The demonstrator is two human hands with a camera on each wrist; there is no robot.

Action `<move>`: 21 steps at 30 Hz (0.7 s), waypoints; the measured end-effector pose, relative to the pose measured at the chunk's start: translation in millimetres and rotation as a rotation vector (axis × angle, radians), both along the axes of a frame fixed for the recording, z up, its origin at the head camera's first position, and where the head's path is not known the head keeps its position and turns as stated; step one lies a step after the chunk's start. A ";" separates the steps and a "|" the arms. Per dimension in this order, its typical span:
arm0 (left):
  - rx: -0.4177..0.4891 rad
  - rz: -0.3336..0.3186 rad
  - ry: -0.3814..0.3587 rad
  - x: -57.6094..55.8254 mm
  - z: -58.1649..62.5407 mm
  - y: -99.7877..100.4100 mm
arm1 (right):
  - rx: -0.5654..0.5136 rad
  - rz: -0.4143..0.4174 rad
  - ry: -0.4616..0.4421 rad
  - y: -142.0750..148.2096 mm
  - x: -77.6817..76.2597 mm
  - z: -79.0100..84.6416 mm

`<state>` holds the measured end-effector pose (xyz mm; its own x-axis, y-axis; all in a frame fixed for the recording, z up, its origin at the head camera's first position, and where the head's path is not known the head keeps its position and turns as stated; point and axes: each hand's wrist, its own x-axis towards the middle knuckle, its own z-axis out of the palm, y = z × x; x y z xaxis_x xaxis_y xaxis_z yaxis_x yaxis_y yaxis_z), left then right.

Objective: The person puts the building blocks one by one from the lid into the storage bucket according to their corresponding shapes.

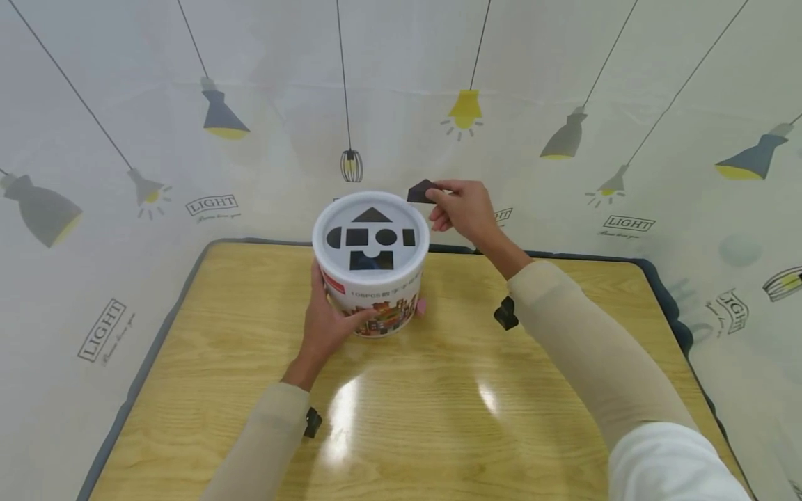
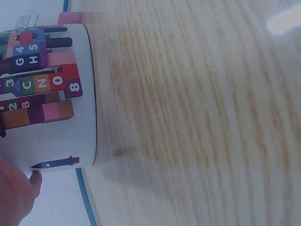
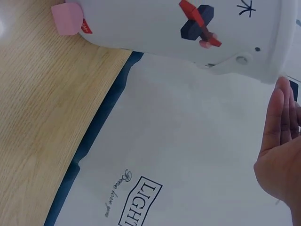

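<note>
A round white toy-block bucket point(image 1: 410, 289) stands near the back edge of the table; its lid point(image 1: 404, 259) has triangle, square, round, half-round, rectangle and arch-shaped cutouts. My left hand point(image 1: 327, 316) grips the bucket's left side, the thumb across its printed front. To the right of the lid, slightly above the rim, my right hand point(image 1: 465, 207) pinches a small dark block point(image 1: 421, 191) with a pointed top, between thumb and fingers. Most of that block is out of the right wrist view, where the fingers point(image 3: 275, 110) are beside the lid's rim.
A pink block point(image 3: 67, 19) lies on the wooden table point(image 1: 464, 390), against or close to the bucket's right base. Behind the table hangs a pale sheet point(image 1: 401, 83) printed with lamps. Dark edging point(image 1: 169, 313) runs round the tabletop.
</note>
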<state>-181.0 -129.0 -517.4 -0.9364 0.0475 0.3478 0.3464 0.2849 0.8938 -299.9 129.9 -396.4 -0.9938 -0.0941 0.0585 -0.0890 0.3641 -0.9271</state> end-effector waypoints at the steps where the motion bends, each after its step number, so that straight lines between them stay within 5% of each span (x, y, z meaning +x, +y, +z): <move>1: 0.000 -0.003 0.005 -0.3 -0.1 -0.1 | -0.001 0.006 -0.004 -1.9 0.2 1.1; 5: 0.008 -0.009 0.006 -1.9 -1.5 -0.6 | 0.002 0.037 -0.010 -10.6 2.1 6.3; 12: 0.012 0.007 -0.012 -18.0 -32.6 -6.7 | -0.006 0.095 -0.019 -28.1 6.2 11.9; 21: 0.019 -0.007 -0.005 -18.1 -32.5 -6.5 | 0.052 0.103 -0.025 -51.1 7.1 14.8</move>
<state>-199.2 -135.5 -549.9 -0.9378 0.0477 0.3439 0.3438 0.2657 0.9006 -292.8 78.8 -381.6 -0.9798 -0.1982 0.0267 -0.1060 0.4016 -0.9097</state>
